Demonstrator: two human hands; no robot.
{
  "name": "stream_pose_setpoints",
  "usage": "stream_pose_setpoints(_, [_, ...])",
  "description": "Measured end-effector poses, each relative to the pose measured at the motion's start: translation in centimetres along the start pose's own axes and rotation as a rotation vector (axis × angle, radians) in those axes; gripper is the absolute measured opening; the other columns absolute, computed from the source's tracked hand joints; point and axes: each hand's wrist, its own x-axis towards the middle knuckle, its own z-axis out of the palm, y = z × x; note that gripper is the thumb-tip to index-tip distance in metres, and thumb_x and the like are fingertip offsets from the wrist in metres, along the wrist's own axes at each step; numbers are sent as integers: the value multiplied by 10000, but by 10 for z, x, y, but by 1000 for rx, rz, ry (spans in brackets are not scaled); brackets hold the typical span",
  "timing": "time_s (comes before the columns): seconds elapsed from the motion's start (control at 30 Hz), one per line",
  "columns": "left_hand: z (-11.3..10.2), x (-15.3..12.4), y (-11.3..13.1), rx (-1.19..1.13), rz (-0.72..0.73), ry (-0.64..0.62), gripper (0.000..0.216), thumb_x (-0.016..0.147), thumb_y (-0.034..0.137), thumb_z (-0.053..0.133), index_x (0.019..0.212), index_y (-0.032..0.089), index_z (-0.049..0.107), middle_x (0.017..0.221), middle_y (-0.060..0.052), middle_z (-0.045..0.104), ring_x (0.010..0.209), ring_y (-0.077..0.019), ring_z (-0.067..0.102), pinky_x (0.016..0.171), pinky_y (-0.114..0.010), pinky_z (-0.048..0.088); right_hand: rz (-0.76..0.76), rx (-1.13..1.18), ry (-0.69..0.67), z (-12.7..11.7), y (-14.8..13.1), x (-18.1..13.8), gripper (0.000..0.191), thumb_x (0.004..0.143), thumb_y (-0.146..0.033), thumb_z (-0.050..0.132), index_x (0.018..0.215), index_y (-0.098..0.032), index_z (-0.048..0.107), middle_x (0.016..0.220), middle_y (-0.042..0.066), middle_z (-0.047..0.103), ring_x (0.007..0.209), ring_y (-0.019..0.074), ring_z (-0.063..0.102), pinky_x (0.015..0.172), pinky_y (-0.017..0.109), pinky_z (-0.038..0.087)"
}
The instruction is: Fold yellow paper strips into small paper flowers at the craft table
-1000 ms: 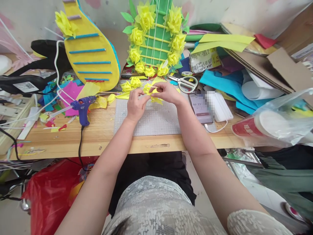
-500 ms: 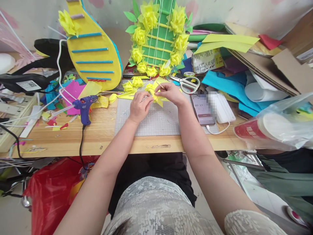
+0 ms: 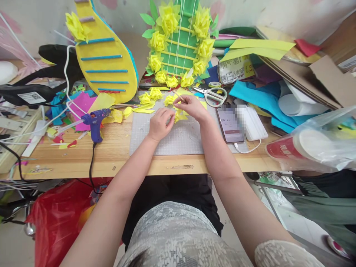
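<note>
Over the grey cutting mat (image 3: 178, 142), my left hand (image 3: 161, 124) is closed in a pinch at the edge of a yellow crepe paper flower piece (image 3: 180, 116). My right hand (image 3: 192, 107) pinches a thin stick (image 3: 178, 96) that points up and left; its fingers are just above the same yellow paper. Part of the paper is hidden by my fingers. Behind my hands lie finished yellow paper flowers (image 3: 151, 95). Open scissors (image 3: 215, 98) rest beyond my right hand, apart from it.
A blue glue gun (image 3: 96, 124) with its cord stands at left among paper scraps. Behind are a yellow instrument-shaped board (image 3: 107, 66) and a green one (image 3: 178, 55) ringed with flowers. At right are a phone (image 3: 229, 126), power bank (image 3: 254, 122) and bagged cup (image 3: 289, 148).
The yellow paper piece has turned and sits lower between my hands. My left hand has shifted slightly down, and the right hand slightly left with the stick.
</note>
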Motion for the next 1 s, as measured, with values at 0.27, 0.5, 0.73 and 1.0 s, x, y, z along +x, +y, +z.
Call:
stream_pose_setpoints(0.27, [6, 5, -12, -694, -814, 311, 61, 803, 226, 615, 841, 189, 584, 846, -13, 632, 797, -127, 662, 570, -182, 522, -53, -18, 149, 4, 6, -11, 245, 759, -395, 673, 881, -210, 568, 592, -72, 205, 566, 91, 230, 569, 257, 202])
stream_pose_setpoints(0.5, [1, 13, 0, -888, -1010, 366, 87, 809, 129, 608, 780, 187, 550, 789, 32, 614, 729, -93, 671, 628, -187, 546, -63, -138, 127, 28, 4, -13, 388, 683, -437, 711, 929, -231, 493, 666, -68, 344, 621, 100, 301, 608, 251, 261])
stream_pose_setpoints(0.73, [3, 14, 3, -918, -1015, 319, 91, 837, 130, 579, 788, 183, 523, 773, 32, 615, 761, -91, 661, 631, -172, 538, -18, -226, 239, 45, 8, -8, 244, 712, -341, 662, 794, -213, 471, 750, -20, 488, 689, 125, 414, 647, 271, 320])
stream_pose_setpoints(1.0, [6, 13, 3, -792, -929, 308, 166, 762, 163, 686, 844, 200, 546, 755, 43, 613, 489, -35, 531, 410, -122, 406, 72, -38, 295, 46, 16, -4, 245, 729, -329, 657, 734, -215, 441, 676, -48, 451, 632, 102, 407, 607, 246, 337])
